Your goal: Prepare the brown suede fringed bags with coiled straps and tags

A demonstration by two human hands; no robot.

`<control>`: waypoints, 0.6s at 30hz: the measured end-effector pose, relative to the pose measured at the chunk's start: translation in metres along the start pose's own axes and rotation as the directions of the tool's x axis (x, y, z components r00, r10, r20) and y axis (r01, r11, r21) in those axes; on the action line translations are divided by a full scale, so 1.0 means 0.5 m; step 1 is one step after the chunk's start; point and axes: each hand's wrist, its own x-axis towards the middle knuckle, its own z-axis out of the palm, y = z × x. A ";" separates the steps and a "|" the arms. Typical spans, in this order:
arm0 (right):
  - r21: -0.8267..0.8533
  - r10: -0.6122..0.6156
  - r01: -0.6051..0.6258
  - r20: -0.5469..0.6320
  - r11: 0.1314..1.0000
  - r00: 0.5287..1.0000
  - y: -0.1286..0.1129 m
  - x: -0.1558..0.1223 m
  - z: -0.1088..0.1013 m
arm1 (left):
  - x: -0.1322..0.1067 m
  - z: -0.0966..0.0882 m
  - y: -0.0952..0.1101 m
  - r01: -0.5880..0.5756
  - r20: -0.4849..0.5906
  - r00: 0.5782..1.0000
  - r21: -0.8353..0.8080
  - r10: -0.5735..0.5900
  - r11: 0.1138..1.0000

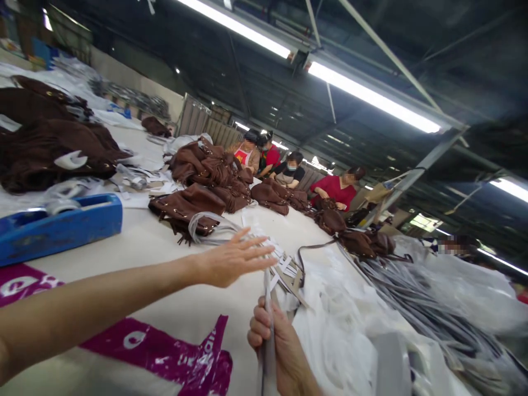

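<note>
My left hand (231,263) reaches out flat over the table, fingers stretched and apart, with nothing in its grasp. Its fingertips are near the upper end of a long grey strap (268,360); whether they touch it I cannot tell. My right hand (284,341) is wrapped round that strap, which stands nearly upright and runs down past the lower edge of the view. Just beyond the hands lie white and tan strips (289,272) in a loose heap. A brown fringed bag (190,206) with a coil of grey strap (202,228) lies past my left hand.
On the left is a blue tape dispenser (61,228), with a purple printed plastic bag (152,352) in front. Brown bags (210,165) are piled across the table. White plastic sheeting (342,324) and many grey straps (412,297) cover the right side. Several people stand at the far side.
</note>
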 end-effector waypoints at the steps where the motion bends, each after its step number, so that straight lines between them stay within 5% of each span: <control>1: 0.016 -0.019 0.019 0.009 1.000 1.000 0.009 0.008 0.008 | 0.019 0.003 0.022 -0.058 -0.018 0.998 -0.025 0.058 0.998; 5: -0.038 -0.117 0.116 -0.025 0.993 0.993 0.032 0.018 0.008 | 0.049 0.055 0.041 -0.148 -0.016 0.989 -0.072 0.147 0.986; 9: -0.441 -0.087 0.053 -0.057 0.896 0.995 0.046 0.012 -0.054 | 0.006 0.126 0.026 -0.052 0.097 0.993 -0.150 0.067 0.987; 14: -0.834 -0.072 0.036 -0.005 0.551 0.997 0.048 -0.010 -0.128 | -0.053 0.166 0.025 0.070 0.233 0.972 -0.375 0.021 0.925; 18: -0.972 0.070 0.219 0.225 0.081 0.972 0.006 -0.015 -0.142 | -0.062 0.173 0.011 0.121 0.259 0.966 -0.447 -0.001 0.886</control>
